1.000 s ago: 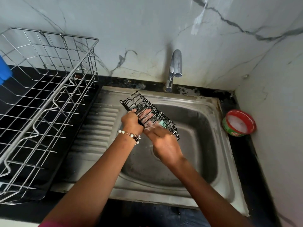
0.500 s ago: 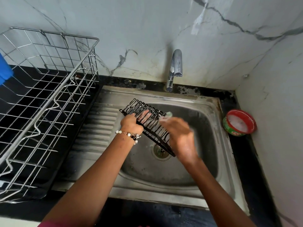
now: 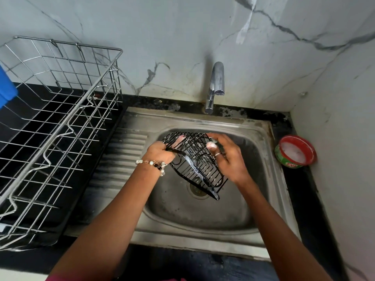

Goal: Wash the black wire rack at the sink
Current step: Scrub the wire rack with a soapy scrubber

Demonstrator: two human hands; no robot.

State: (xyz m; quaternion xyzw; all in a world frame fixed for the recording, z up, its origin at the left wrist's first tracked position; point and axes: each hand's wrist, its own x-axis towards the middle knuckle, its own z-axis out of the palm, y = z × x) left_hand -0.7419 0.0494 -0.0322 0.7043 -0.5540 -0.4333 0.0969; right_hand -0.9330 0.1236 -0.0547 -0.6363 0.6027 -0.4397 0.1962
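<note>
From the head view, I am holding the black wire rack (image 3: 194, 163) over the basin of the sink (image 3: 261, 199), above the drain (image 3: 197, 191), nearer the back rim than the front. My left hand (image 3: 160, 152) is gripping its upper left edge, fingers curled round the wire. My right hand (image 3: 227, 157) is lying against the rack's right side, fingers bent over something pale and soapy; whether it is a scrubber I cannot tell. The rack's long axis is running from the back left down toward the front right, its low corner pointing at me, so both hands are touching it and the right is the one free to scrub along that length. Half a second ago the rack was lying flatter and my right hand was higher, by its far end; now the rack is tipping more steeply and the hand is sitting at mid-length. The tap (image 3: 215, 86) is not running.
</note>
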